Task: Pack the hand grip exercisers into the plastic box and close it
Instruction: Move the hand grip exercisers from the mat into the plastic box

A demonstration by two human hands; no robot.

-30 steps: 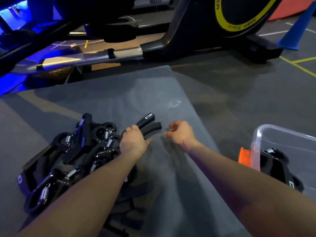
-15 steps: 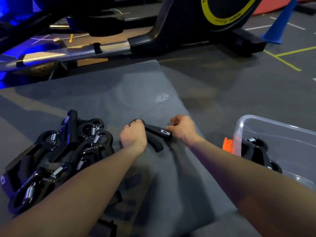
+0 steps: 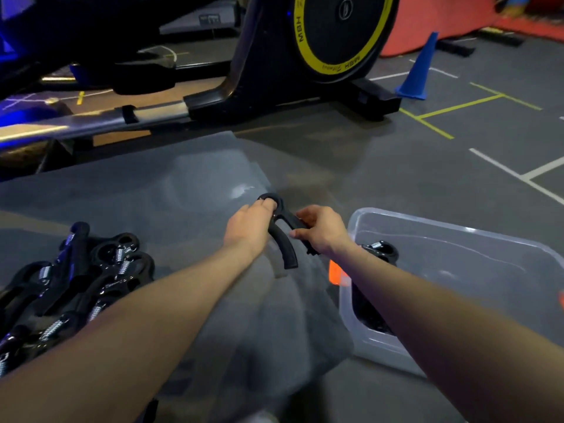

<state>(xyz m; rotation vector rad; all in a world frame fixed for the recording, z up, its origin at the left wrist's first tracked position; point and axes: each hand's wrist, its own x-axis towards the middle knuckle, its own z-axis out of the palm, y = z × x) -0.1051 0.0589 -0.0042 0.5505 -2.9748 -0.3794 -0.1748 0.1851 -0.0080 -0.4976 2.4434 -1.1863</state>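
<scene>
A black hand grip exerciser (image 3: pixel 282 244) hangs between my two hands above the grey mat's right edge. My left hand (image 3: pixel 251 225) grips its ringed top end, and my right hand (image 3: pixel 322 228) pinches one of its handles. Its other handle curves down, free. A pile of several black exercisers with silver springs (image 3: pixel 79 285) lies on the mat at the left. The clear plastic box (image 3: pixel 457 236) stands open on the floor at the right, with at least one exerciser (image 3: pixel 380 251) inside. An orange latch (image 3: pixel 335 273) shows on the box's near side.
The grey mat (image 3: pixel 171 190) covers the floor under my arms. A black exercise machine with a yellow-rimmed wheel (image 3: pixel 332 35) stands behind it, its rail running to the left. A blue cone (image 3: pixel 418 70) is at the back right. Painted lines cross the dark floor.
Both hands have carried the exerciser to the right, toward the box. The exerciser has turned so its ringed end is up. My view has swung right, showing more of the box.
</scene>
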